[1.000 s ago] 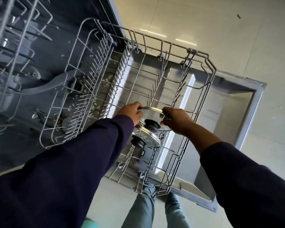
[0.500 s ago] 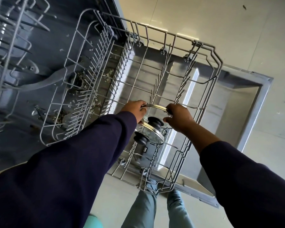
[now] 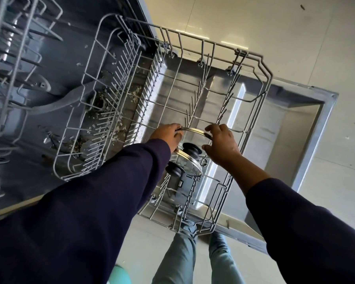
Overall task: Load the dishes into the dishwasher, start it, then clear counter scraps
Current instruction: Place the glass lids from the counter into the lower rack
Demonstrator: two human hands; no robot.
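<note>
Dishwasher lower rack (image 3: pixel 252 64), a grey wire basket, sits pulled out over the open door (image 3: pixel 307 128), spanning from 11 o'clock to 5 o'clock of the view. The tub floor (image 3: pixel 55 128) at 9 o'clock carries a spray arm (image 3: pixel 55 103) and scattered food debris (image 3: pixel 111 111). A second wire rack (image 3: pixel 6 58) occupies the 10 o'clock corner. Two glass pot lids stand on edge between the rack tines near centre. The far lid (image 3: pixel 195 131) is held at its metal rim by both hands: the left hand (image 3: pixel 166 135) curls its fingers over the rim at the lid's 9 o'clock side, and the right hand (image 3: pixel 222 144) pinches the rim at its 3 o'clock side, thumb below, fingers above. The near lid (image 3: pixel 188 166), with a black knob (image 3: pixel 174 170), stands just behind it at 6 o'clock, untouched by the right hand; whether the left hand touches it cannot be told.
</note>
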